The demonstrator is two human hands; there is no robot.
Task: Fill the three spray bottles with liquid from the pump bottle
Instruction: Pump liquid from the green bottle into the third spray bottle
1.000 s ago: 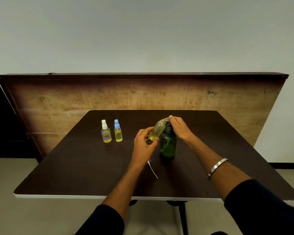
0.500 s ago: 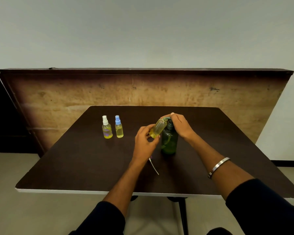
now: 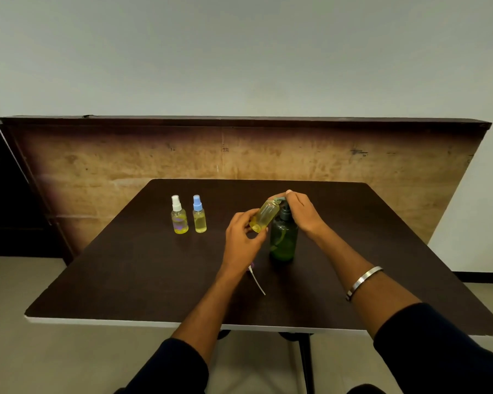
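While the green pump bottle [image 3: 283,240] is standing upright on the dark table [image 3: 143,265], right of centre, the left hand [image 3: 244,240] is gripping an uncapped spray bottle [image 3: 264,216] round its lower end, fingers and thumb curled about it, and is tilting it so its open mouth is leaning up against the pump's spout. That bottle is showing yellow liquid through its clear wall. Over on the other side, the right hand [image 3: 302,211] is sitting on top of the pump head [image 3: 285,207], fingers curled down over it and hiding most of it, so how far the pump is pressed I cannot tell. Counting the spray bottles now: three in all, one in the hand and two standing well apart from the action at the far left of the table, just beside each other, the white-capped spray bottle [image 3: 179,216] on the left and the blue-capped spray bottle [image 3: 199,215] on the right, both capped and both holding yellow liquid. One loose sprayer top with its thin white dip tube [image 3: 257,281] is lying flat on the table just under the left wrist. One silver bangle [image 3: 363,281] is circling the right forearm, and dark sleeves are covering both arms near the camera. Behind the table, one worn wooden board [image 3: 239,155] is leaning against the pale wall.
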